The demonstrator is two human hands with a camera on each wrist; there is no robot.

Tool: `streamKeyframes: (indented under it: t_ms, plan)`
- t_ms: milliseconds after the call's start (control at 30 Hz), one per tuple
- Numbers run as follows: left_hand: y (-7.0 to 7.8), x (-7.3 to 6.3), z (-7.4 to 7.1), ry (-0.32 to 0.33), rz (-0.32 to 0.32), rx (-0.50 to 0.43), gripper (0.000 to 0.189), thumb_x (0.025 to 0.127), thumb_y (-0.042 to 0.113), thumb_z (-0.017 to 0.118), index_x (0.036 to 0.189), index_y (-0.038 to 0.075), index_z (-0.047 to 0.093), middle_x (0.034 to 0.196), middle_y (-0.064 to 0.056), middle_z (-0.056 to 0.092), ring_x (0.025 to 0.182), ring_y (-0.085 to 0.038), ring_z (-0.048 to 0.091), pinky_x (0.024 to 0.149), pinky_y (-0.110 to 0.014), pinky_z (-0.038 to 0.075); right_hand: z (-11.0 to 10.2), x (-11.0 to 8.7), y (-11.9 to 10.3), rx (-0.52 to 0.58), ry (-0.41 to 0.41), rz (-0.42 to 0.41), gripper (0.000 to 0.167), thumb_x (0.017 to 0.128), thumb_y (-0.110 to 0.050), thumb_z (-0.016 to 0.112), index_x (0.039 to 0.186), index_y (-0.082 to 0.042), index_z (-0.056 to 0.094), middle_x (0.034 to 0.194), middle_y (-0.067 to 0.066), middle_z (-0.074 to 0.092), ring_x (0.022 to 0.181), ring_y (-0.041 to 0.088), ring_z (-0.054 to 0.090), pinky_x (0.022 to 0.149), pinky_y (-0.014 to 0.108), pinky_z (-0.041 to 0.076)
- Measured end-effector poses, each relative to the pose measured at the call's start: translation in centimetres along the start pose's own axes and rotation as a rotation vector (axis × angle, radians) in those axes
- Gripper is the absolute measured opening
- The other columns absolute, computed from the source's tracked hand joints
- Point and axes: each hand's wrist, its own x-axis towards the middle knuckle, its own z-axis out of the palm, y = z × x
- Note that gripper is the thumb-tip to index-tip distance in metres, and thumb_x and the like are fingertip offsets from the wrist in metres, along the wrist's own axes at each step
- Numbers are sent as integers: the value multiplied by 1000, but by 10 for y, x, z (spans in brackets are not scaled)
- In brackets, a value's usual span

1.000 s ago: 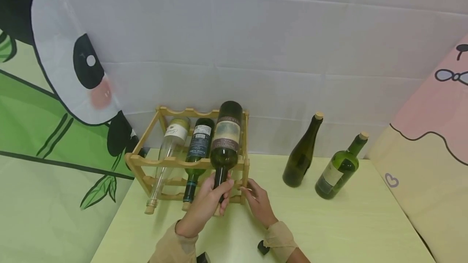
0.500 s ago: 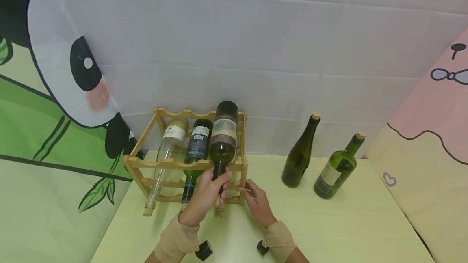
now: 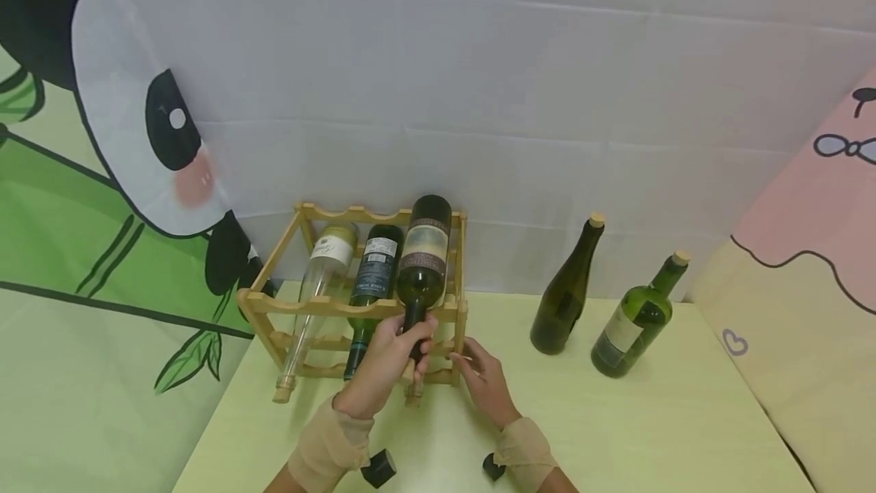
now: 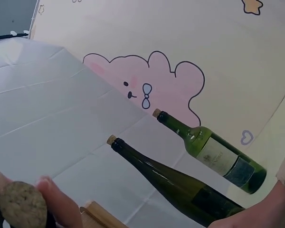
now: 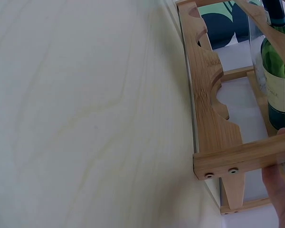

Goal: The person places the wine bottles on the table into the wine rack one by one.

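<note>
My left hand grips the neck of a dark wine bottle with a cream and purple label. The bottle lies base-away over the right end of the wooden wine rack, at its top tier; in the left wrist view its cork shows beside my fingertips. My right hand holds the rack's right front side, with fingers about a wooden bar in the right wrist view. To the left, a clear bottle and a blue-labelled green bottle lie in the rack.
A corked dark bottle and a green bottle stand upright on the table, right of the rack. Two small black objects lie near my wrists. Another cork-ended clear bottle neck pokes out below the held bottle. A white cloth backdrop hangs behind.
The held bottle has sunk slightly toward the rack, and my left hand has shifted a little with it. My right hand stays on the rack.
</note>
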Motion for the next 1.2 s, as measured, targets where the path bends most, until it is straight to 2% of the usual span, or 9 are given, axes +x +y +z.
streamKeyframes:
  t_ms: [267,400,600,1033,1200]
  plan:
    - [-7,-8,1,-26,-43,-40,40,110,34,62,125,-2,53,79,-1,52,57,-13,50,53,-25,46,1,-1,-1,11,-22,3,26,110,-11,63,135,-10,68,124,9,76,111,19,74,97,41,61]
    - [-9,-12,2,-19,-34,-48,43,110,35,62,127,-3,52,77,0,50,54,-11,47,50,-23,42,1,0,0,9,-19,1,27,110,-12,62,136,-14,68,125,8,75,113,20,74,97,41,61]
    - [-12,-17,4,-28,-55,-57,40,111,34,59,125,-2,48,76,1,47,53,-9,41,49,-22,35,0,0,0,-4,-18,-8,28,110,-12,62,137,-15,68,124,10,76,110,22,75,94,41,62]
    - [-16,-3,0,-42,5,-14,31,113,32,54,105,4,48,74,2,44,51,-7,39,47,-20,32,0,0,2,-4,-5,0,27,109,-11,63,136,-13,69,123,10,76,108,20,75,93,40,62]
    - [-16,0,0,-27,7,4,29,113,31,56,107,3,49,75,2,44,52,-7,39,49,-21,31,1,-1,3,8,3,7,27,109,-9,64,135,-12,70,123,11,76,108,20,75,93,40,62]
